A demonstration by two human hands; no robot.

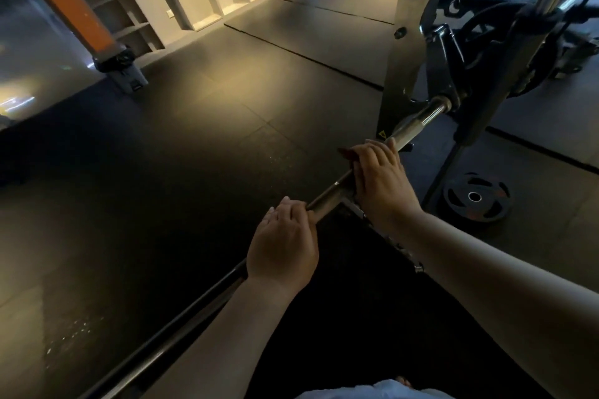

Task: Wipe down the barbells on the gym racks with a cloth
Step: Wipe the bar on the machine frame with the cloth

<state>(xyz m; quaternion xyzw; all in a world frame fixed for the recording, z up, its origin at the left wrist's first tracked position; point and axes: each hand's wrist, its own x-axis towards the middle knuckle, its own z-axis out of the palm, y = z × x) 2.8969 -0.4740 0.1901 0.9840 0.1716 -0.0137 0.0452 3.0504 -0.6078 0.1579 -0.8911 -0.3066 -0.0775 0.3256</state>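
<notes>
- The bar [421, 118] ran from 7 o'clock up to the rack [402, 52] at 1 o'clock.
- The left hand [282, 243] gripped the bar.
- The right hand [379, 178], further toward 1 o'clock, clasped a dark red cloth [345, 153] round it.
- A plate [475, 196] lay on the floor [194, 139].

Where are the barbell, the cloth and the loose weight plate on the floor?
barbell [418, 121]: head view, its shiny sleeve.
cloth [346, 154]: head view, its dark red corner.
weight plate [475, 214]: head view, its black face.
</notes>
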